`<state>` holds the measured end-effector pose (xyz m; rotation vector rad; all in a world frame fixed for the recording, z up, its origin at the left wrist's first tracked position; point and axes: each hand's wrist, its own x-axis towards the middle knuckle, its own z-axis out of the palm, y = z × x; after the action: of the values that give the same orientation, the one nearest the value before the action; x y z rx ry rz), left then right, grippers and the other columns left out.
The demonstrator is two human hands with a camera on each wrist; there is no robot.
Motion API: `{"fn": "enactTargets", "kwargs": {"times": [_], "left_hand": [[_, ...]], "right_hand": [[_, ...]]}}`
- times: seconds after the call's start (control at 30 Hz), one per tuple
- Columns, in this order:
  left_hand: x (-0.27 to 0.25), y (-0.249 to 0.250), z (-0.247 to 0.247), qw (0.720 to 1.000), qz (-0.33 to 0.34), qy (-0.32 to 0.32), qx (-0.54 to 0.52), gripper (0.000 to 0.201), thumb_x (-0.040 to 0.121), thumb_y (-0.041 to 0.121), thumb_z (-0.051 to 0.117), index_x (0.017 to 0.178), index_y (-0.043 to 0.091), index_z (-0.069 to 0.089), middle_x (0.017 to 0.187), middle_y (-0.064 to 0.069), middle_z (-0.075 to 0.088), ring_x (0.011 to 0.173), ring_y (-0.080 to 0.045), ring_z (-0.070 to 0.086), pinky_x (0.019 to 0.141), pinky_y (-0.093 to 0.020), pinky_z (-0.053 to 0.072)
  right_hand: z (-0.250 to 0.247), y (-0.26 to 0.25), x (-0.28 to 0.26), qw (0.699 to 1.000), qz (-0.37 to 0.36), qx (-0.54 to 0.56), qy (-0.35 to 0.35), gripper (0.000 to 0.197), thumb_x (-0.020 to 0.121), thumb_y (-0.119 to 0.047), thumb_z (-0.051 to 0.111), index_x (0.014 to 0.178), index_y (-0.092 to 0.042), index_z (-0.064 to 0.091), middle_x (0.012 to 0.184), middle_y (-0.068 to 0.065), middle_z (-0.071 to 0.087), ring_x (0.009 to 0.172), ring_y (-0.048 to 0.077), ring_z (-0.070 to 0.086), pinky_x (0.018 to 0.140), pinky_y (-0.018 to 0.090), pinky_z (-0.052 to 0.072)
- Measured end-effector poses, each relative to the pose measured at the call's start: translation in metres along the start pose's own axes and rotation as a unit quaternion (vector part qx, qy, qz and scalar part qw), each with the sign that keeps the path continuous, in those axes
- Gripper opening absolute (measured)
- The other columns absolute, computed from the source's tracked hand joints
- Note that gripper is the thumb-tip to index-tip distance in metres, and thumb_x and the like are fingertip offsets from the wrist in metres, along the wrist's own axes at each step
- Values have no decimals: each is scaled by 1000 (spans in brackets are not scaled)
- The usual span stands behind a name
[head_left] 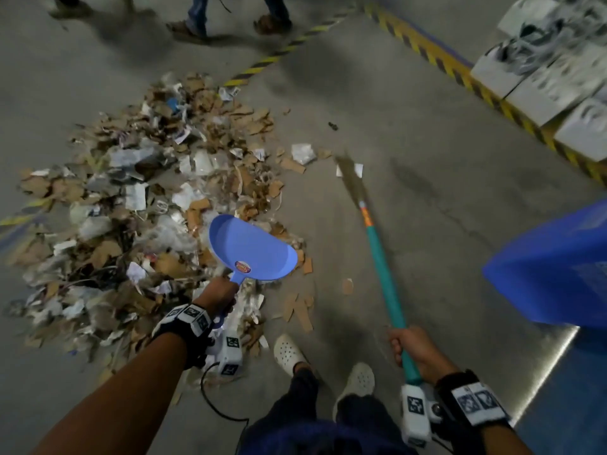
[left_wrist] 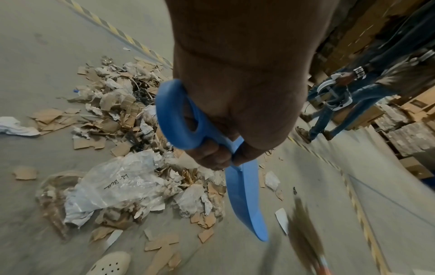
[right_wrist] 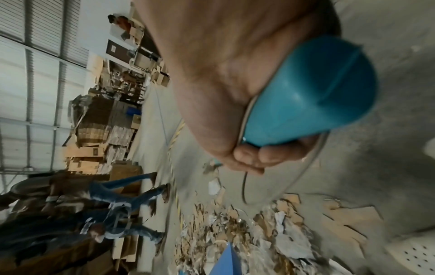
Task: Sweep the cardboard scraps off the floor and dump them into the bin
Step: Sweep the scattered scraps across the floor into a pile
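blue dustpan (head_left: 251, 247), teal broom handle (head_left: 384, 274), seemingly brown scraps (head_left: 131, 198)

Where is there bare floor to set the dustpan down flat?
Bare concrete lies between the broom and the blue bin, and beyond the broom head up to the striped floor tape. Left of the dustpan, held by the left hand, the scrap pile crowds the floor; loose cardboard bits lie by the feet.

Dustpan (head_left: 253, 247) is smooth blue plastic, kinda glossy. Broom handle (head_left: 382, 267) looks like slick teal plastic. Scrap pile (head_left: 138, 205) is matt brown cardboard, crumpled paper, clear plastic bags. Floor (head_left: 427, 208) is dull, rough concrete.
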<state>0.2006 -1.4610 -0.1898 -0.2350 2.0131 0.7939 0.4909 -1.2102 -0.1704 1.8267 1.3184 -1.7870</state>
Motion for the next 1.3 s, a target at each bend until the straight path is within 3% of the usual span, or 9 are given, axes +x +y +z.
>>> {"fn": "enactTargets", "kwargs": {"times": [0.27,0.33,0.53,0.63,0.87,0.93,1.03,1.13,1.3], "left_hand": [[0,-44,38,997,-68,-27,1,28,95,11,45,68,8,37,55,-9,38,43,-18,31,49,-24,25],[-2,-58,40,996,-89,-28,9,24,94,8,44,71,6,39,57,-10,38,44,-18,32,49,-24,25],[-8,-92,23,992,-127,-10,-13,29,97,10,41,69,7,37,57,-9,35,43,-16,29,49,-22,22],[-11,-97,3,991,-134,3,-25,32,98,16,41,68,7,37,57,-9,35,28,-15,29,42,-16,23],[0,-80,-33,990,-99,49,-84,27,96,18,41,73,5,39,34,-4,36,37,-17,33,50,-21,23],[1,-61,-32,991,-79,47,-102,25,96,15,39,72,6,37,30,0,34,30,-16,32,47,-17,24],[-3,-25,-24,991,-47,28,-120,29,97,14,36,68,9,34,39,-5,32,24,-13,27,38,-11,20],[1,8,-18,993,-24,15,-118,30,97,16,39,68,10,35,55,-8,33,30,-16,29,35,-12,21],[23,60,-10,991,-9,12,-136,17,92,5,41,76,9,38,58,-8,34,41,-17,31,37,-17,25]], "right_hand": [[-16,63,-8,988,121,81,58,37,82,10,35,51,-9,37,31,1,33,22,11,34,30,11,28],[9,63,-8,986,143,83,7,37,76,10,33,43,-8,37,31,3,32,22,13,34,29,11,28],[112,38,-17,967,130,-55,-211,52,87,1,40,37,-13,43,33,-1,37,25,9,35,32,14,30],[137,6,-30,955,89,-114,-259,35,84,-1,48,52,-12,40,40,-1,37,30,9,34,36,16,30],[101,-52,-40,947,-104,-250,-175,17,81,2,53,69,-9,51,48,3,46,33,9,39,36,18,35],[76,-65,-35,946,-123,-265,-141,15,80,2,55,69,-8,53,48,3,47,34,10,39,35,18,35],[33,-84,-27,958,-121,-241,-93,23,84,3,54,63,-7,51,45,3,44,31,9,37,33,16,32],[-14,-99,-11,979,-86,-180,-32,29,87,3,52,61,-7,48,38,0,40,27,8,33,31,14,28],[-89,-141,43,997,-12,-69,36,34,89,4,43,59,-11,36,31,-3,33,22,7,30,26,14,27]]}}
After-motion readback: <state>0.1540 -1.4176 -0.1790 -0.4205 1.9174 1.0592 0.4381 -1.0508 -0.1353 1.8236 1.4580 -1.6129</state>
